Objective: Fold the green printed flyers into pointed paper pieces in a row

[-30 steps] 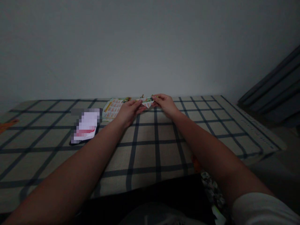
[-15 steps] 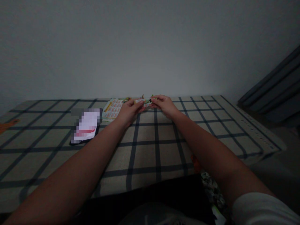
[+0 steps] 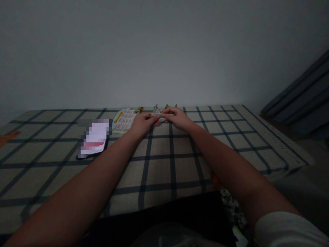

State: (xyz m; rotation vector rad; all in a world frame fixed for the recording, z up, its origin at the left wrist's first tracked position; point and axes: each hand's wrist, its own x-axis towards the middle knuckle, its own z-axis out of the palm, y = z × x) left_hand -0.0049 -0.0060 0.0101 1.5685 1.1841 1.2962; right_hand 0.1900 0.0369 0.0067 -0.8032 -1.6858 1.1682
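Both hands meet over the far part of the table, close to the wall. A small folded piece of printed paper (image 3: 156,114) is pinched between them, pale with bits of green and red. My left hand (image 3: 144,122) is closed on its left end, and my right hand (image 3: 177,118) grips the right end from above. Small pointed green and brown tips (image 3: 167,105) stick up just behind the fingers; I cannot tell what they belong to. Left of my left hand lies a flat printed sheet (image 3: 124,120) with a yellow strip and rows of small pictures.
A phone (image 3: 95,139) with a lit, blurred-out screen lies left of my left forearm. The checked tablecloth (image 3: 159,171) covers the table, which meets a grey wall (image 3: 164,55). Dark curtain folds (image 3: 300,89) hang at the right. An orange patch (image 3: 10,137) shows at the left edge.
My hands have come lower and closer together, and the paper between them has dropped slightly. More of the pointed tips behind and of the printed sheet now shows.
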